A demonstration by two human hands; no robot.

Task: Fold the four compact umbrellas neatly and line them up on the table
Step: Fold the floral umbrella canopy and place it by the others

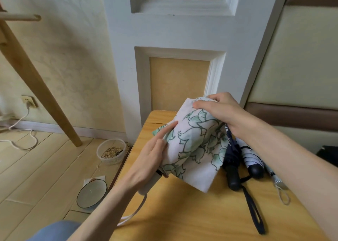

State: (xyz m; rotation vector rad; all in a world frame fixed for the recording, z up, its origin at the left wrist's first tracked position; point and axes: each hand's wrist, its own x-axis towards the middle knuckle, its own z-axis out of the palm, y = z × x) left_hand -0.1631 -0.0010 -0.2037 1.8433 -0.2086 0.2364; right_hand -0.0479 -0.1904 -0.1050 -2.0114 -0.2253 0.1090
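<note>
A white umbrella with green leaf print (196, 145) is held above the wooden table (182, 213), its fabric loose and partly wrapped. My left hand (151, 156) grips its lower end near the white handle, with the forefinger stretched along the fabric. My right hand (219, 109) grips the fabric at the top end. To the right lie a dark navy umbrella (232, 167) with a long black strap, a navy and white striped umbrella (250, 158), and a pale one (276, 178) partly hidden under my right forearm.
On the floor at the left stand a plastic tub of grain (111, 151) and a dish (91, 193). A slanted wooden leg (36, 83) and a white cable (22, 136) are further left. A white door panel (179, 58) is behind the table.
</note>
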